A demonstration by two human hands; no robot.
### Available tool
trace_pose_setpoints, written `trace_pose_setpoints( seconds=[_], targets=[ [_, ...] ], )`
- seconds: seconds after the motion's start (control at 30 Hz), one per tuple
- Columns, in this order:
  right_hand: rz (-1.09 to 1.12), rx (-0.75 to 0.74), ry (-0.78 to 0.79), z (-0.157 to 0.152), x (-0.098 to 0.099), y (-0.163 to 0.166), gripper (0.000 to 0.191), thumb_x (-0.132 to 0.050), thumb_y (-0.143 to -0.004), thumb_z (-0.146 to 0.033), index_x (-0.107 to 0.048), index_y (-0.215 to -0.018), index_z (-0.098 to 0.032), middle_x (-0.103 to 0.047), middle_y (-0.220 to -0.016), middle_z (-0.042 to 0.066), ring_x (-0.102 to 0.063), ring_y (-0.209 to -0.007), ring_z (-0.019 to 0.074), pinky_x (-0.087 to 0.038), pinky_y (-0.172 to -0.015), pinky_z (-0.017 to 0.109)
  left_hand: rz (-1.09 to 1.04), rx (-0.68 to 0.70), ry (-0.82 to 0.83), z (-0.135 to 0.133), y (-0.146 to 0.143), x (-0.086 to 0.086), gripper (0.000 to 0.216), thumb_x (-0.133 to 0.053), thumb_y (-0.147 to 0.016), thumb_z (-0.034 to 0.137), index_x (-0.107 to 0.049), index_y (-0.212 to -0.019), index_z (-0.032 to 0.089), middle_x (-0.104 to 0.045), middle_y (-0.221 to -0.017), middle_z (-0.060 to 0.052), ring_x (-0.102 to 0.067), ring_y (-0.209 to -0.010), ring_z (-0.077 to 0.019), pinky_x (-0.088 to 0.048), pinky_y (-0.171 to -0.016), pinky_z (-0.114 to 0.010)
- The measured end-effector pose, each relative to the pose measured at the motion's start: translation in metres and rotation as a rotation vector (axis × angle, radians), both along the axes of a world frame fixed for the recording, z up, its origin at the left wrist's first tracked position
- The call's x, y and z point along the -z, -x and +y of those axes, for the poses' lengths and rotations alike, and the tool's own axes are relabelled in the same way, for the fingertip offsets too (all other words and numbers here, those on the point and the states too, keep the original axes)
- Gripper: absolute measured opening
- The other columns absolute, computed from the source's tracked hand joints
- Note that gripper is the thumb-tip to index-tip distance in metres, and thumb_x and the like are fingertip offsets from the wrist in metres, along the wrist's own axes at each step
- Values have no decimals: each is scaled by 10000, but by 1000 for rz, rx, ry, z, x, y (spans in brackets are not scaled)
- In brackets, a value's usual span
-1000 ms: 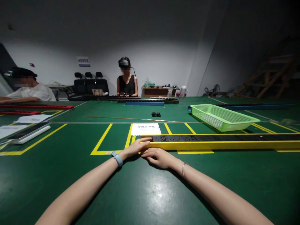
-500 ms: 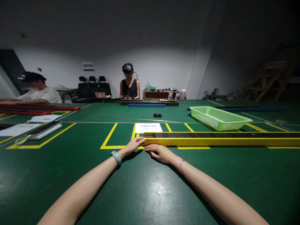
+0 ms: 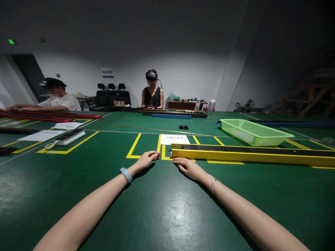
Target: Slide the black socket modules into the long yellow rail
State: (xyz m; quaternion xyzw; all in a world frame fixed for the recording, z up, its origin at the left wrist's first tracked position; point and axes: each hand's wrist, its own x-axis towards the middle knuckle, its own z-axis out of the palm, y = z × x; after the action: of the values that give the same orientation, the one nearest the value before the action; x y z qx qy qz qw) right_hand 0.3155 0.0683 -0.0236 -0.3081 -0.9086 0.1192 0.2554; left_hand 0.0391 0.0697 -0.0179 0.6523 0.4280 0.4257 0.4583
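A long yellow rail point(image 3: 235, 157) lies across the green table point(image 3: 157, 209), its near left end in front of me. Black socket modules point(image 3: 204, 148) sit in its channel near that end. My right hand point(image 3: 190, 168) rests on the table just below the rail's end, fingers stretched out along its lower edge and gripping nothing. My left hand point(image 3: 146, 161) is apart from the rail, to the left of its end. Its fingers are bent together with the thumb; whether anything small is between them is hidden.
Behind the rail's end lies a white paper label point(image 3: 175, 139). Farther back are small black parts point(image 3: 183, 127), a thin rod point(image 3: 159, 130) and a green basket point(image 3: 255, 134). A white power strip point(image 3: 70, 137) and red rails point(image 3: 52, 115) are left. Two people sit across the table.
My left hand has come off the rail's end and moved left, its fingers drawing together. My right hand stays by the rail's lower edge. The view has turned slightly left.
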Motion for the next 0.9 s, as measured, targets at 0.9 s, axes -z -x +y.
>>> trace_pose_setpoints(
  seconds=[0.9],
  targets=[
    [-100,88,80,4,-4,6,356,-409,-948,-289,-603,-1246,-277,-584,-1305,23,-512,-1244,210,-396,-1090,409,84,-568,85,-14,312,3,491,-571,-802,519,-647,-1087,126,-674,-1155,-141,-622,-1101,-251,-450,-1002,-378]
  ],
)
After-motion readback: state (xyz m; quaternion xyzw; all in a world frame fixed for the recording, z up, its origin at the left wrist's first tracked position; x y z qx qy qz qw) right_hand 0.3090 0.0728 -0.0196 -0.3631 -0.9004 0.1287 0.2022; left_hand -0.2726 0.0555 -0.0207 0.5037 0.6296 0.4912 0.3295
